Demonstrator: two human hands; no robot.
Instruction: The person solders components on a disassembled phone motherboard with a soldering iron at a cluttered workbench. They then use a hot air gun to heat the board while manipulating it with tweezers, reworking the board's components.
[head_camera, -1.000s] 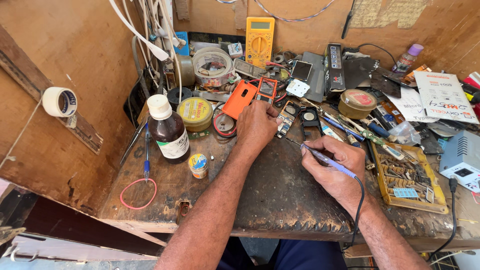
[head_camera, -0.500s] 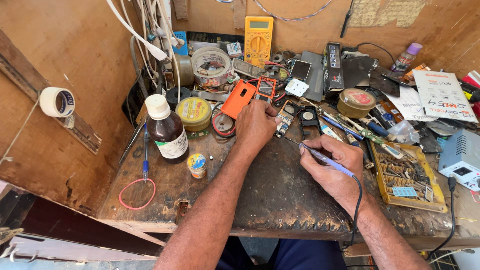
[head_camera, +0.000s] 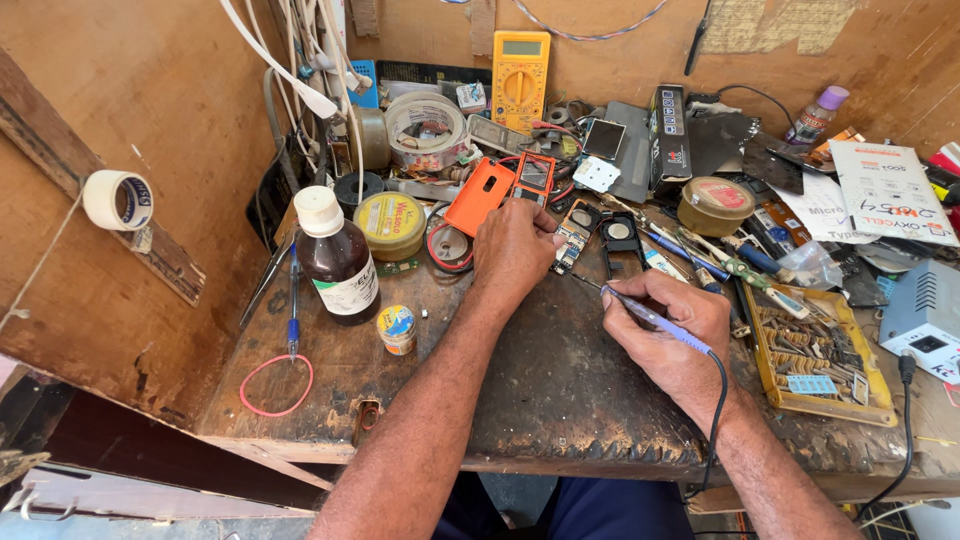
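Note:
My right hand (head_camera: 668, 335) grips a blue-handled soldering iron (head_camera: 650, 316) like a pen, its thin tip pointing left toward a small circuit board (head_camera: 573, 238). A black cord runs from the iron down over my wrist. My left hand (head_camera: 515, 250) lies palm down on the wooden bench, fingers pressing the near end of that board. Just beyond my left hand lie an orange phone back cover (head_camera: 480, 196) and an opened phone body (head_camera: 534, 176). A black phone part (head_camera: 620, 236) lies to the right of the board.
A brown bottle with white cap (head_camera: 335, 262), a yellow tin (head_camera: 390, 224), a small pot (head_camera: 397, 328), a blue pen (head_camera: 293, 305) and a red rubber band (head_camera: 276, 385) stand left. A yellow multimeter (head_camera: 521, 72) leans at the back. A tray of parts (head_camera: 812, 362) lies right.

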